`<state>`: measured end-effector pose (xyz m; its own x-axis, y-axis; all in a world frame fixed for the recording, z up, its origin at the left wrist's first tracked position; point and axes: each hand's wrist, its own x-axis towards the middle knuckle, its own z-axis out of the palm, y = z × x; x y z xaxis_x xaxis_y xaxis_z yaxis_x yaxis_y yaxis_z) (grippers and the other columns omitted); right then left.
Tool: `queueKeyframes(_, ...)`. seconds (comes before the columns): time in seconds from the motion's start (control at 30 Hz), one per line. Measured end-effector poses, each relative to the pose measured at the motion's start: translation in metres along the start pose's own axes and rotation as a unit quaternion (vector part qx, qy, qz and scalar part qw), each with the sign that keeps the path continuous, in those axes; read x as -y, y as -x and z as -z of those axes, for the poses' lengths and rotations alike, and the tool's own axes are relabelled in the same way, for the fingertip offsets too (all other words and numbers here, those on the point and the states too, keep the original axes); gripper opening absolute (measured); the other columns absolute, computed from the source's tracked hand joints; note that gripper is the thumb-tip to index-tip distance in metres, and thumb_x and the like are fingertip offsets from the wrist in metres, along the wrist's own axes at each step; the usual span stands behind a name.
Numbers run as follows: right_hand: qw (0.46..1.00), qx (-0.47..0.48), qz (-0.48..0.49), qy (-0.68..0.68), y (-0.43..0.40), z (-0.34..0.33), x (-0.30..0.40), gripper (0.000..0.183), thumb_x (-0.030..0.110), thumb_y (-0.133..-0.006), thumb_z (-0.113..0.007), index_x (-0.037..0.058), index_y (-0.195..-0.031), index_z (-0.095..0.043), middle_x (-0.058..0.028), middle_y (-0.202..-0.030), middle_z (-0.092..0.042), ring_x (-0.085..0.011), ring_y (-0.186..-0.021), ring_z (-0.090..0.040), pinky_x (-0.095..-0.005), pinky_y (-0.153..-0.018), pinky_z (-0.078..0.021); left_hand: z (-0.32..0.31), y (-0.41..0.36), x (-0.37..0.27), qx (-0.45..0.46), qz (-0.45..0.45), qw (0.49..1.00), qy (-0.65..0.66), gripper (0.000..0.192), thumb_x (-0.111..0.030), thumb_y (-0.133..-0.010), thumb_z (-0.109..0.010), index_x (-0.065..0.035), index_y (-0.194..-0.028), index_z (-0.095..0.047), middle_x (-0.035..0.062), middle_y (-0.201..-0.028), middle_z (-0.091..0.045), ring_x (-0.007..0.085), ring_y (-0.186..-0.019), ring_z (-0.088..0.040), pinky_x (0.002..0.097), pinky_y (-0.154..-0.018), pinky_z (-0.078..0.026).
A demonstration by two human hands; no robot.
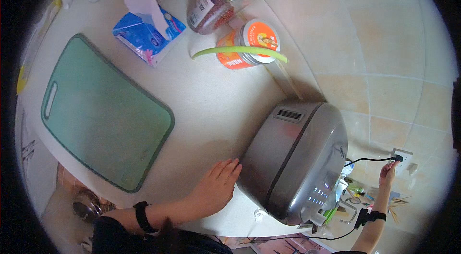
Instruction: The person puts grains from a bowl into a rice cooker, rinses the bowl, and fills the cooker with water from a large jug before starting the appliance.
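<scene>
A grey rice cooker (291, 160) with lit panel marks stands on the white countertop (201, 120). My left hand (224, 178) rests beside its lower side, fingertips at the casing, holding nothing. At the right, my right hand (388, 173) reaches to the wall socket (402, 160), its fingers at a black plug (398, 158) seated there. A black power cord (371, 159) runs from the plug towards the cooker. Whether the fingers grip the plug or only press on it is hard to tell. Both wrists wear black straps.
A green cutting board (108, 117) lies at the left. Above are a blue tissue pack (144, 37), a clear jar (216, 9) of reddish grains and an orange-labelled can (234, 59) with a green stalk (245, 50) across it. A faucet (351, 212) and clutter stand beyond the cooker.
</scene>
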<state>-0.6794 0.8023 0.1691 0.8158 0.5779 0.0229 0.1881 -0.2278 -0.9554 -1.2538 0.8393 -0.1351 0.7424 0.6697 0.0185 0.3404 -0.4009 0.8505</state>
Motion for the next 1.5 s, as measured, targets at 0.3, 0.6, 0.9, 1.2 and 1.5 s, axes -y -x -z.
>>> queueKeyframes(0.3, 0.999, -0.040, 0.006, -0.018, -0.007, 0.004, 0.001, 0.034, 0.044, -0.081, -0.053, 0.0140, -0.066, -0.046, 0.0055, -0.051, -0.037, -0.0054, -0.047, -0.038, -0.0175, -0.046, -0.0376, -0.011, -0.001, 0.007, 0.026, 0.018, 0.999, 0.024, 0.060, -0.013, -0.075, -0.055, 0.0055, -0.126, -0.029, 0.0205, -0.131, -0.031, 0.0339, -0.121, -0.031, 0.0435, -0.102, -0.022)
queueKeyframes(0.6, 0.998, -0.049, -0.004, -0.032, -0.001, -0.001, -0.002, 0.032, 0.042, -0.081, -0.052, 0.0134, -0.068, -0.045, 0.0050, -0.052, -0.038, -0.0059, -0.047, -0.039, -0.0168, -0.048, -0.0380, -0.005, 0.005, -0.002, 0.014, 0.029, 0.998, 0.052, 0.063, -0.011, -0.073, -0.057, 0.0025, -0.127, -0.029, 0.0193, -0.130, -0.032, 0.0344, -0.119, -0.033, 0.0441, -0.101, -0.026)
queueKeyframes(0.9, 0.989, -0.148, 0.020, 0.006, 0.009, -0.019, -0.011, 0.036, 0.045, -0.078, -0.058, 0.0123, -0.069, -0.048, 0.0051, -0.052, -0.042, -0.0057, -0.046, -0.040, -0.0166, -0.047, -0.0396, 0.005, 0.027, -0.015, 0.032, -0.033, 0.992, -0.117, 0.042, -0.013, -0.075, -0.055, 0.0022, -0.113, -0.047, 0.0176, -0.126, -0.037, 0.0336, -0.118, -0.034, 0.0439, -0.100, -0.027)
queueKeyframes(1.2, 0.983, -0.041, 0.017, -0.179, 0.150, -0.006, -0.013, 0.032, 0.039, -0.085, -0.052, 0.0114, -0.070, -0.047, 0.0046, -0.052, -0.039, -0.0062, -0.044, -0.036, -0.0180, -0.045, -0.0354, 0.014, 0.068, -0.032, -0.023, 0.030, 0.995, -0.091, 0.039, -0.010, -0.073, -0.054, 0.0028, -0.110, -0.049, 0.0180, -0.117, -0.046, 0.0303, -0.112, -0.042, 0.0409, -0.098, -0.030)
queueKeyframes(1.5, 0.980, 0.105, 0.028, 0.167, 0.338, -0.076, -0.051, 0.023, 0.020, -0.087, -0.050, -0.0001, -0.082, -0.060, -0.0045, -0.068, -0.058, -0.0103, -0.056, -0.052, -0.0243, -0.055, -0.0434, 0.023, 0.025, -0.090, -0.094, -0.045, 0.989, -0.105, 0.042, -0.009, -0.077, -0.052, 0.0027, -0.116, -0.042, 0.0157, -0.121, -0.042, 0.0296, -0.115, -0.038, 0.0393, -0.097, -0.031)
